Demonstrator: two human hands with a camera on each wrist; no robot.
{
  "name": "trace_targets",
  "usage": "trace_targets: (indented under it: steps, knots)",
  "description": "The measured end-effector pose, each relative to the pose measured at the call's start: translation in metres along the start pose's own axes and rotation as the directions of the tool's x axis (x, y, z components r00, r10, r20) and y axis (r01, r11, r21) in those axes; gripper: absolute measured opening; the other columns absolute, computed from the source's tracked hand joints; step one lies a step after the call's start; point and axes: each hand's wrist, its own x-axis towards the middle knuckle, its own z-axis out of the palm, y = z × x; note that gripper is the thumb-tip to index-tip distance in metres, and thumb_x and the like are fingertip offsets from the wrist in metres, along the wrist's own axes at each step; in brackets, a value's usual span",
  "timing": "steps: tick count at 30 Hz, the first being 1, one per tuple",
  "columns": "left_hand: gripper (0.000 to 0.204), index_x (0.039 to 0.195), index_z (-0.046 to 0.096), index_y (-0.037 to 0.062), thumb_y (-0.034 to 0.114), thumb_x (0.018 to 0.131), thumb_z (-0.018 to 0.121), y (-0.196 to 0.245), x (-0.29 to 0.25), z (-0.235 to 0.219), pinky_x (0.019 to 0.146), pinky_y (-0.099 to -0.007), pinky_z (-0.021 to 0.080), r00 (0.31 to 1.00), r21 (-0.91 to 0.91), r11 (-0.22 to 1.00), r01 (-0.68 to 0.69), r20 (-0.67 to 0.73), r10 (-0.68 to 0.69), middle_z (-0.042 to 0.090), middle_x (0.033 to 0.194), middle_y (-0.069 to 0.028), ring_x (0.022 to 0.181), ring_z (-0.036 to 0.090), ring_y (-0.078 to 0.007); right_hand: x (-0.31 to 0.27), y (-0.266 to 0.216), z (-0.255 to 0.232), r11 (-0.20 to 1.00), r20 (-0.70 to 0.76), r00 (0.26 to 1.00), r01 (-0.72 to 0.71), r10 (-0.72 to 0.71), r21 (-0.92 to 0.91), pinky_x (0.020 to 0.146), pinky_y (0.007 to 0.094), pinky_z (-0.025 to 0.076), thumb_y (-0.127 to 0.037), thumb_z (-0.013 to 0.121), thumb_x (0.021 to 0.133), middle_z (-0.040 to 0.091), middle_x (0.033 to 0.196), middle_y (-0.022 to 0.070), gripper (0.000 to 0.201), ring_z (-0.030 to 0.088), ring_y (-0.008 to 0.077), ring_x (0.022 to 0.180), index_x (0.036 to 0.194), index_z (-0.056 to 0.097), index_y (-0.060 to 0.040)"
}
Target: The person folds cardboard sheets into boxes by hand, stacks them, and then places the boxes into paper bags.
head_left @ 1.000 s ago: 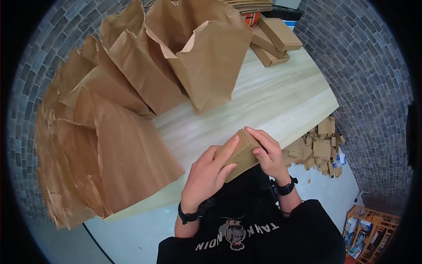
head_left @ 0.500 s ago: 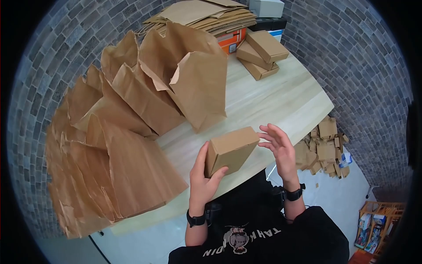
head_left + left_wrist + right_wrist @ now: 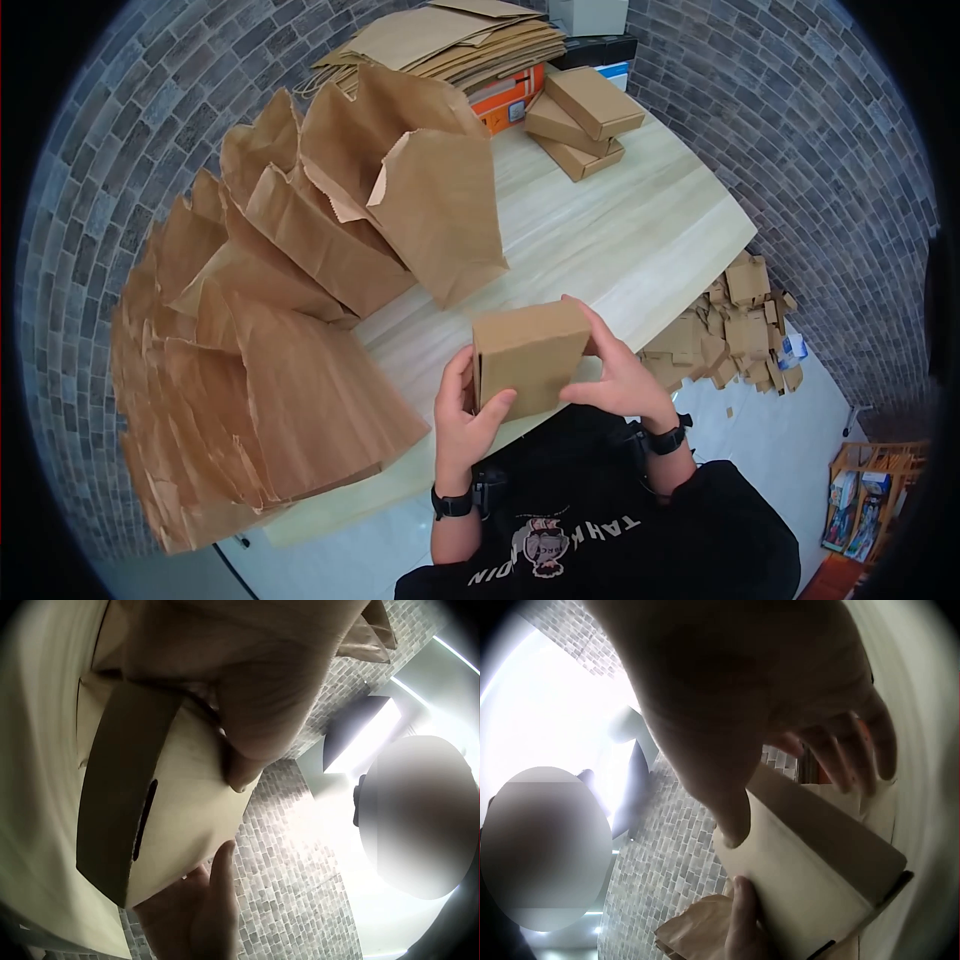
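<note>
A closed brown cardboard box point(image 3: 530, 365) is held upright between both hands above the table's near edge in the head view. My left hand point(image 3: 466, 420) grips its left side, thumb on the near face and fingers round the far side. My right hand point(image 3: 625, 380) is at its right side, thumb at the lower corner and fingers behind the edge. In the left wrist view the box point(image 3: 187, 802) shows a dark slot near one edge, with the left hand point(image 3: 247, 667) across it. The right wrist view shows the right thumb against the box point(image 3: 802, 877).
Several open paper bags point(image 3: 310, 390) stand along the left of the table point(image 3: 640, 220). Farther back are a stack of flat paper bags point(image 3: 440, 45), an orange box point(image 3: 507, 100) and several small cardboard boxes point(image 3: 595, 100). Cardboard pieces point(image 3: 745, 335) lie on the floor at right.
The right hand came off the box, then returned to its right side. The box has turned more upright, its broad face toward me. The head view has shifted.
</note>
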Motion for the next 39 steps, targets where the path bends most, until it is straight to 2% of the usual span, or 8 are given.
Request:
trace_targets:
  steps: [2, 4, 5, 7, 11, 16, 24, 39]
  knots:
    - [0.065, 0.137, 0.047, 0.0046, -0.002, 0.077, 0.071, -0.005, 0.003, -0.011, 0.109, -0.0425, 0.037, 0.988, 0.155, 0.977, -0.147, 0.071, 0.137, 0.056, 0.135, -0.016, 0.133, 0.046, -0.031, -0.004, 0.013, -0.01, 0.997, 0.075, 0.997, -0.002, 0.008, -0.083, 0.1, 0.038, 0.045, -0.02, 0.066, 0.093, 0.046, 0.145, 0.0156, 0.078, 0.052, 0.0256, 0.126, 0.155, 0.021, -0.0076]
    - [0.064, 0.132, 0.054, 0.0084, -0.004, 0.072, 0.073, -0.002, 0.007, -0.016, 0.111, -0.0465, 0.033, 0.952, 0.29, 0.91, -0.295, 0.17, 0.254, 0.054, 0.138, -0.0163, 0.137, 0.041, -0.0359, -0.01, 0.035, -0.017, 0.842, 0.176, 0.962, -0.267, 0.207, 0.469, 0.102, 0.0384, 0.045, -0.04, 0.052, 0.102, 0.047, 0.145, 0.0148, 0.068, 0.053, 0.0263, 0.126, 0.153, 0.024, -0.0061]
    - [0.06, 0.125, 0.061, 0.0123, -0.004, 0.068, 0.074, 0.005, 0.009, -0.015, 0.113, -0.05, 0.029, 0.935, 0.352, 0.867, -0.353, 0.178, 0.308, 0.05, 0.143, -0.0171, 0.141, 0.032, -0.0407, -0.008, 0.033, -0.017, 0.841, 0.176, 0.962, -0.27, 0.211, 0.469, 0.102, 0.0384, 0.045, -0.04, 0.052, 0.102, 0.047, 0.145, 0.0148, 0.068, 0.053, 0.0263, 0.126, 0.153, 0.024, -0.0061]
    - [0.057, 0.117, 0.067, 0.0161, -0.004, 0.064, 0.075, 0.013, 0.009, -0.011, 0.115, -0.0535, 0.025, 0.914, 0.404, 0.82, -0.406, 0.197, 0.356, 0.045, 0.148, -0.0179, 0.145, 0.023, -0.0455, -0.003, 0.03, -0.016, 0.503, 0.293, 0.9, -0.426, 0.324, 0.752, 0.103, 0.0364, 0.046, -0.053, 0.041, 0.103, 0.049, 0.143, 0.0138, 0.069, 0.054, 0.024, 0.125, 0.149, 0.031, -0.003]
    - [0.052, 0.11, 0.072, 0.019, -0.004, 0.063, 0.074, 0.015, 0.009, -0.003, 0.116, -0.0549, 0.021, 0.882, 0.506, 0.724, -0.47, 0.31, 0.356, 0.026, 0.158, -0.0187, 0.147, 0.011, -0.0488, -0.004, 0.033, -0.013, 0.474, 0.305, 0.857, -0.49, 0.416, 0.732, 0.102, 0.0335, 0.047, -0.043, 0.046, 0.103, 0.052, 0.14, 0.0135, 0.061, 0.054, 0.0202, 0.125, 0.145, 0.039, 0.0008]
    - [0.054, 0.117, 0.07, 0.0154, -0.004, 0.066, 0.073, 0.013, -0.003, -0.006, 0.117, -0.053, 0.019, 0.936, 0.54, 0.77, -0.339, 0.275, 0.22, 0.014, 0.162, -0.0188, 0.148, 0.009, -0.0476, -0.009, 0.038, -0.025, 0.654, 0.254, 0.91, -0.413, 0.329, 0.634, 0.1, 0.0314, 0.047, -0.017, 0.059, 0.095, 0.058, 0.133, 0.0123, 0.053, 0.058, 0.0179, 0.12, 0.141, 0.043, 0.0038]
    - [0.039, 0.122, 0.062, 0.0025, 0.0, 0.084, 0.066, -0.005, -0.006, -0.021, 0.094, -0.0347, 0.05, 0.995, 0.473, 0.878, -0.08, 0.097, 0.039, 0.063, 0.124, -0.0133, 0.112, 0.061, -0.0278, -0.037, 0.035, -0.067, 0.837, -0.014, 0.969, -0.205, 0.246, 0.507, 0.098, 0.0322, 0.046, -0.005, 0.076, 0.079, 0.063, 0.125, 0.0085, 0.066, 0.06, 0.0162, 0.114, 0.138, 0.047, 0.0017]
    - [0.053, 0.131, 0.055, 0.0016, -0.007, 0.081, 0.066, 0.002, 0.001, -0.005, 0.093, -0.0362, 0.051, 0.983, 0.344, 0.937, -0.065, 0.182, 0.001, 0.061, 0.126, -0.0132, 0.113, 0.062, -0.0252, -0.024, -0.005, -0.072, 0.996, -0.149, 0.987, -0.065, 0.054, -0.068, 0.101, 0.0328, 0.043, 0.007, 0.073, 0.075, 0.064, 0.12, 0.0095, 0.054, 0.057, 0.0179, 0.115, 0.126, 0.057, 0.0007]
